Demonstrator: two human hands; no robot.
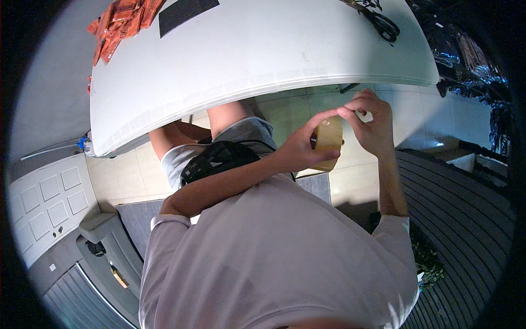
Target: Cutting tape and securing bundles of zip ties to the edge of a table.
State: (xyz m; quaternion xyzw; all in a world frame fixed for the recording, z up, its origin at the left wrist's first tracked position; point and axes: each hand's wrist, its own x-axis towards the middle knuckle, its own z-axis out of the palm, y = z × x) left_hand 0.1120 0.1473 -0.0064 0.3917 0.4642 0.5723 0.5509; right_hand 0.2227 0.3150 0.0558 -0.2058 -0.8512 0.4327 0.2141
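Observation:
A wide roll of yellowish tape (330, 137) stands on edge in my left hand (300, 145), with fingers wrapped around it from the left. The roll is off the table, just beyond the table's near edge and above the tiled floor. My right hand (375, 123) is at the upper right of the roll, thumb and index finger pinched together at the tip of my left index finger. Whatever lies in that pinch is too small to make out. The inner side of the roll is mostly hidden by my left hand.
Ahead is a white table (246, 60). On it lie orange packets (123, 24) at the far left, a black flat sheet (188, 13) and a bundled black cable (383, 24) at the far right. A black mesh item (219, 160) rests on my lap.

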